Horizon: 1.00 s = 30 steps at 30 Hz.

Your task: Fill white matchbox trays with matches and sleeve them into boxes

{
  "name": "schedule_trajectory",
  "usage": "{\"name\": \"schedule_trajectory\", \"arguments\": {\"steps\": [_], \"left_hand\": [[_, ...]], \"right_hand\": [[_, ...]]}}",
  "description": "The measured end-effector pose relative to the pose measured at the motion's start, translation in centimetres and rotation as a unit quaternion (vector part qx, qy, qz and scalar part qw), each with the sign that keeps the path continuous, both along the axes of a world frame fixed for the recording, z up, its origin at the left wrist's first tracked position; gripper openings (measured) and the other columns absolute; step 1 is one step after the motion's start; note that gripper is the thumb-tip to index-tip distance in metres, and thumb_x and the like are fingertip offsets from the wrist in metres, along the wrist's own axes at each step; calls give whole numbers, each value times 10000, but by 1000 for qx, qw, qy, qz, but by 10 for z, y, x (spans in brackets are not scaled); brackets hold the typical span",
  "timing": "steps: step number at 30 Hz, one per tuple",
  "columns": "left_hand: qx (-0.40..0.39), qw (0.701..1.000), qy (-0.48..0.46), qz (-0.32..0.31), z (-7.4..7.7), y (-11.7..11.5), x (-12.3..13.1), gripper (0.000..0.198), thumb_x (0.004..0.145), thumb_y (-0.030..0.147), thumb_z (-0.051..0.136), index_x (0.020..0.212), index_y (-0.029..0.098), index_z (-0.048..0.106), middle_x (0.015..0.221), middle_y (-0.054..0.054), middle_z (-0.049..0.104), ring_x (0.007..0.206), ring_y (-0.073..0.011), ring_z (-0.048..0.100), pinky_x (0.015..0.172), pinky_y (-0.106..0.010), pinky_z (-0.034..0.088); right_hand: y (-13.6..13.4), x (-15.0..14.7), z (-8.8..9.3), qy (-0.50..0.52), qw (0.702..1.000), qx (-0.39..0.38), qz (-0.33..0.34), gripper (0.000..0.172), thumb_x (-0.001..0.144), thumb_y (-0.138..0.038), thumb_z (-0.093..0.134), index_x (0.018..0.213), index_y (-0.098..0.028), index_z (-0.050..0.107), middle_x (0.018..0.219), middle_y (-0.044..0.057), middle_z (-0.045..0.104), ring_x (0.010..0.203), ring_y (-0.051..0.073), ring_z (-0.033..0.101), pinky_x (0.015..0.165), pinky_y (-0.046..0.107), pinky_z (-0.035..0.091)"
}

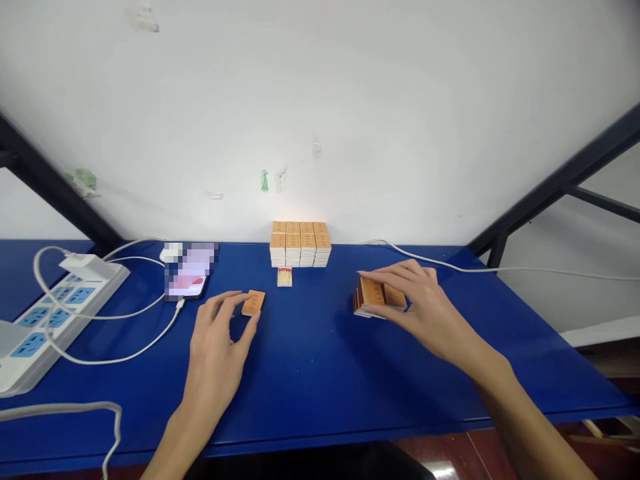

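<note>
My left hand (220, 343) pinches a single orange matchbox (253, 303) between thumb and fingertips, low over the blue table (310, 373). My right hand (423, 307) is closed around a row of several orange matchboxes (379, 297) standing on edge on the table. Farther back, a neat stack of matchboxes (300, 245) stands against the wall. Just in front of that stack lies an open tray of red-tipped matches (285, 277).
A phone (190, 271) lies at the back left, with a white cable (125, 347) running from it. A white power strip (50, 313) with a plugged-in adapter sits at the far left. Another white cable (500, 269) runs along the back right. Black frame bars slant at both sides.
</note>
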<state>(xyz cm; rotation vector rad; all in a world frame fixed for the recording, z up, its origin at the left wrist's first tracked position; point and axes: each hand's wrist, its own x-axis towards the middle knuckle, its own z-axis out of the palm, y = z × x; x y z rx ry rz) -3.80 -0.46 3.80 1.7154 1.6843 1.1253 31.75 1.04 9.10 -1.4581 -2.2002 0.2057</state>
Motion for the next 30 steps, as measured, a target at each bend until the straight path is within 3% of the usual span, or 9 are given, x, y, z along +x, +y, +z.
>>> {"name": "schedule_trajectory", "arguments": {"steps": [5,9,12,16,19,22,24,27,30], "left_hand": [[62,990,130,-12,-12,11,2,461,1052,451,660,1467,254,701,1499,-164,636,1432,-442,526,1204,-689,427],[79,980,181,-27,-19,17,0,371,1091,390,599,1415,270,734,1440,-157,695,1388,-422,585,1186,-664,458],[81,977,196,-30,-20,19,-4,330,1095,363,592,1375,295,754,1361,-141,734,1303,-408,639,1144,-640,493],[77,977,193,-42,-20,17,-5,301,1091,328,597,1345,320,759,1286,-105,762,1208,-384,679,1067,-596,542],[70,980,178,-58,-18,11,-4,288,1079,291,595,1310,310,765,1288,-92,767,1223,-369,693,1066,-577,558],[59,982,162,-78,-15,0,-6,275,1022,231,624,1244,287,778,1283,-88,775,1209,-352,723,1046,-553,595],[52,982,154,-92,-12,-9,-8,275,981,199,650,1203,291,784,1281,-79,781,1181,-338,745,1009,-520,627],[46,983,142,-103,-11,-19,-9,255,979,223,688,1201,306,782,1313,-73,777,1178,-329,755,963,-484,654],[47,985,128,-105,-14,-23,-7,240,1011,274,701,1237,309,772,1314,-71,777,1217,-331,737,1024,-511,632]], "right_hand": [[16,14,-18,-42,998,-41,-8,582,1047,-727,597,1458,-330,707,1344,123,763,1304,387,588,1120,661,355],[15,14,-25,-76,997,-33,-12,563,1070,-707,573,1456,-317,701,1365,133,752,1310,392,575,1088,635,364],[9,6,-21,-96,995,15,-15,536,1073,-664,607,1476,-318,680,1483,141,685,1361,405,542,1078,627,370],[2,-30,-7,-101,991,88,-12,385,1132,-456,589,1462,-283,686,1524,167,648,1359,404,545,1045,614,410],[5,-72,-5,-112,990,54,60,383,1143,-403,580,1467,-227,684,1513,165,674,1348,378,571,1064,582,467],[20,-111,-19,-145,984,23,104,418,1153,-350,549,1508,-151,646,1566,192,655,1378,364,597,1111,569,501],[32,-129,-32,-154,981,15,114,479,1152,-318,540,1569,-85,578,1660,240,567,1437,384,584,1135,574,507],[45,-140,-47,-163,978,7,127,563,1159,-294,518,1674,-80,448,1751,256,444,1551,382,519,1171,560,509],[47,-138,-54,-166,976,2,142,546,1173,-283,476,1692,-117,436,1783,233,398,1622,352,454,1200,537,508]]}}
